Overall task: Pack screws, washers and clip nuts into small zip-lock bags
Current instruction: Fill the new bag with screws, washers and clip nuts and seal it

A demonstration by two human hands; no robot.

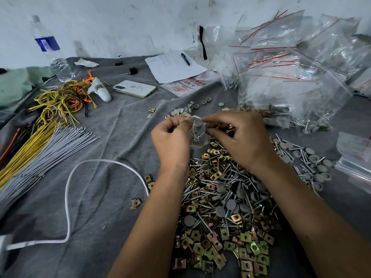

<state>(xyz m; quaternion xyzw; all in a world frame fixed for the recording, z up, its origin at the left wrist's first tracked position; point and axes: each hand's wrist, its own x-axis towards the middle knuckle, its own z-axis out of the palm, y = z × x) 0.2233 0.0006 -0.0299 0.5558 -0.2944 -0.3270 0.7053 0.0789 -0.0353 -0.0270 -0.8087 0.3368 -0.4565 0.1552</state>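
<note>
Even, soft daylight, faint shadows, glare on plastic bags (pixel 297 63), wide-angle bending at edges, sharp centre

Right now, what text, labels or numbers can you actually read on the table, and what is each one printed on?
"100P": red print on the white bag packet beside the phone; the lines above it, with a "5" and a size, are too blurred.
Water bottle blue label: unreadable.
Paper sheet under the pen: faint writing, unreadable.
Phone back: a scribble, not legible.

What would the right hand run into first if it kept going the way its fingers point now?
The right hand points left, at the small clear bag it pinches together with the left hand. The bag comes first, then probably the left hand's fingers just beyond, though depth is unclear.
</note>
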